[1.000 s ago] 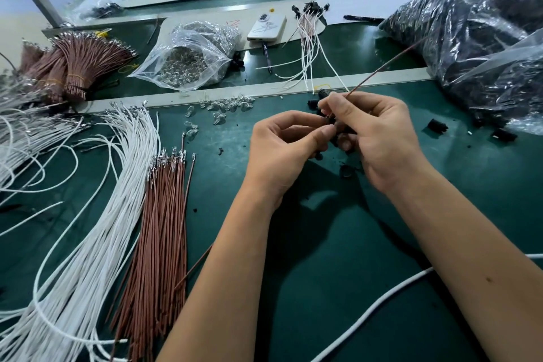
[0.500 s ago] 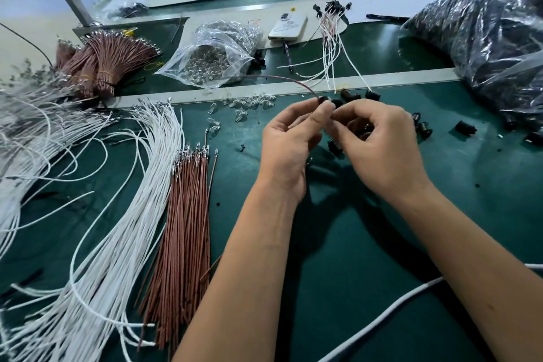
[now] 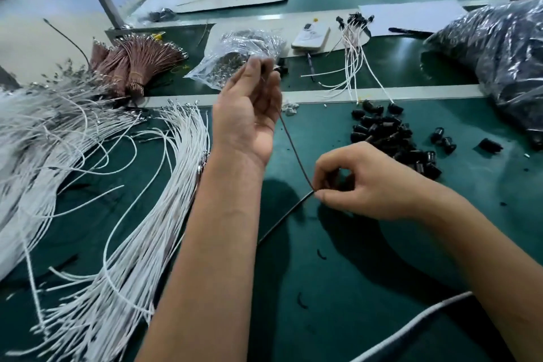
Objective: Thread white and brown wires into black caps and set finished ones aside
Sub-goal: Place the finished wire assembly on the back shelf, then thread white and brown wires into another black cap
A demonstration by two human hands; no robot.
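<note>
Head view: brown wire (image 3: 293, 144) is pinched at upper end by raised left hand (image 3: 249, 109), fingers curled round it; lower end is pinched by right hand (image 3: 364, 185) low over green table (image 3: 352, 273). Black cap cannot be told inside right fingers. Loose black caps (image 3: 390, 135) are heaped just beyond right hand. White wires (image 3: 123, 214) are fanned left of left forearm, which hides part of them. Brown bundles (image 3: 132, 64), clear bag (image 3: 235, 59), finished pieces (image 3: 352, 53) and dark bag (image 3: 499, 62) are seen behind.
</note>
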